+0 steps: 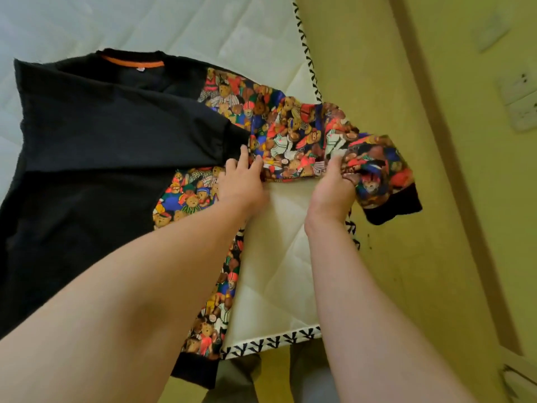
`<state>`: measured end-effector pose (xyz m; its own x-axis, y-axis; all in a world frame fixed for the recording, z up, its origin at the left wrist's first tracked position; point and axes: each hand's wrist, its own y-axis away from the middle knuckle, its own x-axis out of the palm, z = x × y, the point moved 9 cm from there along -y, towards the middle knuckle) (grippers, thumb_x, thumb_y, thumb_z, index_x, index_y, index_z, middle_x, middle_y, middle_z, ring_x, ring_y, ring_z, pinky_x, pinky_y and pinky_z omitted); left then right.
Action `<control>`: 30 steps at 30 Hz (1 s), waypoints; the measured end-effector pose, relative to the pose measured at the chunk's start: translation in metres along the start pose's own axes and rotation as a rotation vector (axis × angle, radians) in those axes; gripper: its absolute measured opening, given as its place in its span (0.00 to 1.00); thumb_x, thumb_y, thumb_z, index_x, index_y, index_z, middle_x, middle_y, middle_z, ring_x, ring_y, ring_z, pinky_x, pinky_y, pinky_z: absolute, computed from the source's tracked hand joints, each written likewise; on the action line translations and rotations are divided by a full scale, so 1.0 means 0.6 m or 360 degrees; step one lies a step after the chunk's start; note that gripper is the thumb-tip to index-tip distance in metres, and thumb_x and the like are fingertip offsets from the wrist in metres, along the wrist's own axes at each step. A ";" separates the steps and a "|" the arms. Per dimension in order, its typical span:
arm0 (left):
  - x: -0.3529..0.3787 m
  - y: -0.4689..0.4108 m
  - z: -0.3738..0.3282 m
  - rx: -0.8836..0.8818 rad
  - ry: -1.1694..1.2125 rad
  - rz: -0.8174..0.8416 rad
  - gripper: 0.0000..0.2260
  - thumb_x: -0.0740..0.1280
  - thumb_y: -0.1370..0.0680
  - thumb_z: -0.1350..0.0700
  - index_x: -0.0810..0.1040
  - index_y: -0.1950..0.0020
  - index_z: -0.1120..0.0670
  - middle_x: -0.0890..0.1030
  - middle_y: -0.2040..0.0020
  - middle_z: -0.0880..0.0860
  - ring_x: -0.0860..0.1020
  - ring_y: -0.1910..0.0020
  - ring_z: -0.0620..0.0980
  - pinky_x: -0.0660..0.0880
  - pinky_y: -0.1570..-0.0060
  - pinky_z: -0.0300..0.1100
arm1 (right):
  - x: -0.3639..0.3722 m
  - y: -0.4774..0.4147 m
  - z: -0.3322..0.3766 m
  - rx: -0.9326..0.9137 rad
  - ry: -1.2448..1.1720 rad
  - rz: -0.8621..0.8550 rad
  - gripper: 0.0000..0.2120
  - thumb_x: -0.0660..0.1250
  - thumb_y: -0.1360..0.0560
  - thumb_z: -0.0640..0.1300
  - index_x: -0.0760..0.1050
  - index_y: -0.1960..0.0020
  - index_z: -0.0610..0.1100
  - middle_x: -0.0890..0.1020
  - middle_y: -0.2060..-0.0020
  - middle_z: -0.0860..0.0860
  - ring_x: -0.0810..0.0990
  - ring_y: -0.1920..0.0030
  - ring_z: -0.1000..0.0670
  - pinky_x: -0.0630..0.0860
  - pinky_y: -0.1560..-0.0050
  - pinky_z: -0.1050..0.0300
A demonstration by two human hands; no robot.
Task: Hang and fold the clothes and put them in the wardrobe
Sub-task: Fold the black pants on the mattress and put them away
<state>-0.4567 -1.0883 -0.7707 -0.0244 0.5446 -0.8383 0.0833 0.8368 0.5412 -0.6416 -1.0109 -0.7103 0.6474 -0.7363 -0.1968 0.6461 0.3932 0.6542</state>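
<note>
A black sweatshirt [96, 146] with teddy-bear print panels lies spread on the white mattress [276, 257], collar with an orange band at the far side. Its black sleeve is folded across the chest. The printed sleeve [299, 132] stretches out to the right, its black cuff hanging past the mattress edge. My left hand [241, 184] presses flat with straight fingers on the garment where the printed sleeve meets the body. My right hand [334, 184] grips the printed sleeve near its cuff end, fabric bunched in the fingers.
The mattress edge has a black-and-white patterned trim [270, 344] at the near and right sides. Yellow floor [406, 228] runs along the right, with a yellow wall carrying white sockets [520, 103]. No wardrobe or hanger is in view.
</note>
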 end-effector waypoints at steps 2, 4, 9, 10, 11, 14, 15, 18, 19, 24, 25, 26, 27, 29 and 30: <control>-0.012 -0.001 0.008 -0.0026 0.0254 0.0032 0.32 0.67 0.25 0.49 0.61 0.22 0.42 0.50 0.18 0.51 0.57 0.25 0.59 0.63 0.29 0.56 | 0.039 0.033 0.071 -0.0599 0.0454 -0.0002 0.19 0.59 0.20 0.59 0.79 0.48 0.45 0.84 0.52 0.51 0.81 0.48 0.48 0.77 0.47 0.52; -0.045 -0.002 0.023 -0.0049 0.0941 0.0079 0.25 0.68 0.25 0.55 0.73 0.28 0.43 0.63 0.21 0.53 0.67 0.28 0.56 0.69 0.33 0.52 | 0.074 0.082 0.128 -0.1200 0.0608 -0.0067 0.18 0.62 0.20 0.54 0.81 0.46 0.40 0.85 0.49 0.46 0.81 0.46 0.45 0.77 0.47 0.51; -0.161 0.026 0.104 0.0025 0.2836 0.0361 0.17 0.62 0.20 0.53 0.80 0.34 0.56 0.82 0.39 0.56 0.80 0.42 0.57 0.77 0.43 0.50 | 0.223 0.196 0.162 -0.1509 0.0690 0.0355 0.12 0.63 0.19 0.50 0.81 0.51 0.43 0.83 0.57 0.47 0.81 0.54 0.44 0.76 0.54 0.51; -0.182 0.030 0.132 0.0074 0.3085 0.0394 0.20 0.59 0.19 0.47 0.80 0.33 0.56 0.81 0.37 0.56 0.79 0.38 0.57 0.74 0.37 0.51 | 0.272 0.224 0.153 -0.1514 0.0801 0.0541 0.12 0.63 0.19 0.51 0.80 0.53 0.45 0.82 0.58 0.49 0.81 0.55 0.45 0.75 0.57 0.53; -0.199 0.033 0.164 0.0119 0.3296 0.0391 0.24 0.56 0.18 0.42 0.81 0.34 0.55 0.80 0.35 0.57 0.78 0.35 0.57 0.73 0.34 0.52 | 0.325 0.254 0.135 -0.1500 0.0973 0.0810 0.10 0.62 0.20 0.51 0.79 0.51 0.47 0.81 0.57 0.49 0.81 0.54 0.45 0.74 0.57 0.54; -0.198 0.032 0.293 -0.0121 0.3684 0.0047 0.33 0.52 0.19 0.33 0.76 0.31 0.57 0.76 0.31 0.61 0.76 0.34 0.62 0.73 0.34 0.58 | 0.432 0.328 0.043 -0.1403 0.1743 0.1478 0.22 0.63 0.23 0.50 0.67 0.30 0.49 0.73 0.34 0.44 0.76 0.39 0.41 0.74 0.47 0.48; -0.177 0.035 0.343 -0.0378 0.3699 -0.0135 0.34 0.52 0.20 0.33 0.73 0.28 0.57 0.75 0.31 0.62 0.76 0.34 0.63 0.72 0.33 0.59 | 0.441 0.329 0.018 -0.1341 0.1910 0.1527 0.28 0.64 0.23 0.48 0.61 0.25 0.49 0.65 0.27 0.42 0.73 0.34 0.40 0.74 0.43 0.45; -0.113 0.049 0.454 -0.0932 0.3542 -0.0388 0.33 0.55 0.19 0.34 0.64 0.22 0.55 0.71 0.26 0.60 0.73 0.31 0.62 0.70 0.32 0.59 | 0.433 0.310 -0.036 -0.1232 0.1991 0.1468 0.28 0.63 0.22 0.46 0.61 0.24 0.47 0.58 0.23 0.44 0.69 0.30 0.40 0.73 0.39 0.43; -0.099 0.049 0.471 -0.0973 0.3465 -0.0356 0.33 0.57 0.20 0.35 0.62 0.21 0.54 0.70 0.26 0.58 0.73 0.31 0.61 0.70 0.32 0.59 | 0.426 0.297 -0.055 -0.1225 0.1998 0.1441 0.25 0.63 0.22 0.46 0.64 0.27 0.47 0.62 0.26 0.45 0.71 0.32 0.40 0.73 0.42 0.44; -0.080 0.013 0.522 -0.0984 0.2865 -0.0204 0.29 0.69 0.22 0.43 0.65 0.23 0.48 0.71 0.26 0.54 0.76 0.34 0.56 0.77 0.41 0.51 | 0.383 0.201 -0.120 -0.0977 0.2077 0.1094 0.12 0.61 0.23 0.45 0.70 0.40 0.45 0.72 0.40 0.46 0.77 0.47 0.41 0.70 0.57 0.51; -0.083 0.005 0.528 -0.0989 0.2816 -0.0211 0.30 0.70 0.23 0.43 0.66 0.24 0.48 0.72 0.27 0.54 0.76 0.35 0.55 0.78 0.42 0.49 | 0.374 0.182 -0.134 -0.0877 0.2132 0.1057 0.09 0.61 0.24 0.45 0.71 0.45 0.45 0.75 0.46 0.46 0.78 0.51 0.42 0.70 0.60 0.52; -0.086 -0.004 0.535 -0.0996 0.2791 -0.0222 0.31 0.72 0.24 0.43 0.67 0.25 0.49 0.73 0.28 0.54 0.77 0.35 0.54 0.78 0.42 0.49 | 0.366 0.168 -0.152 -0.0742 0.2203 0.1059 0.06 0.62 0.26 0.45 0.71 0.52 0.43 0.76 0.53 0.47 0.77 0.56 0.43 0.69 0.63 0.54; -0.092 -0.011 0.543 -0.1010 0.2767 -0.0260 0.31 0.73 0.25 0.43 0.68 0.25 0.49 0.74 0.29 0.54 0.77 0.36 0.54 0.79 0.42 0.48 | 0.357 0.157 -0.174 -0.0607 0.2278 0.1089 0.05 0.62 0.27 0.44 0.69 0.58 0.42 0.75 0.60 0.48 0.75 0.62 0.45 0.66 0.67 0.56; -0.103 -0.030 0.568 -0.1073 0.2725 -0.0382 0.31 0.76 0.26 0.49 0.69 0.27 0.53 0.76 0.31 0.55 0.78 0.37 0.53 0.79 0.43 0.48 | 0.344 0.150 -0.221 -0.0317 0.2408 0.1239 0.10 0.61 0.26 0.40 0.63 0.64 0.43 0.71 0.65 0.48 0.70 0.66 0.47 0.65 0.70 0.56; -0.107 -0.037 0.578 -0.1119 0.2680 -0.0444 0.31 0.77 0.27 0.52 0.69 0.27 0.55 0.77 0.33 0.56 0.79 0.37 0.54 0.79 0.42 0.49 | 0.343 0.156 -0.240 -0.0180 0.2401 0.1350 0.12 0.61 0.25 0.38 0.63 0.65 0.43 0.69 0.66 0.49 0.69 0.64 0.47 0.68 0.66 0.56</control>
<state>-0.1112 -1.1614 -0.7516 -0.8484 -0.4934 -0.1919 -0.4672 0.5275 0.7095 -0.3894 -1.0463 -0.7949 0.5287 0.7732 -0.3502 -0.0655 0.4486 0.8913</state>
